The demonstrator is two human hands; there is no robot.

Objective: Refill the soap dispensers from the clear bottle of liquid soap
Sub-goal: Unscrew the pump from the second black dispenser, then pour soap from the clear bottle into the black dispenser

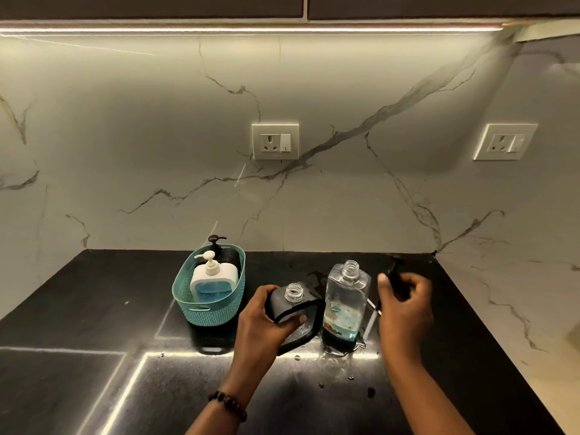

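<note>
My left hand (266,318) grips a black soap dispenser (293,306) with its threaded neck uncovered, tilted on the black counter. My right hand (405,302) holds that dispenser's black pump head (394,277), its white tube hanging below the hand. Between my hands stands the clear bottle (346,296), uncapped, with a little blue soap at its bottom. A white dispenser (213,281) with blue soap and a black-pump dispenser (219,246) stand in a teal basket (201,309) at the left.
The black counter (94,309) has drops of liquid around the clear bottle. A marble wall with two sockets (275,141) rises behind. The counter's right edge (489,324) meets a marble side wall.
</note>
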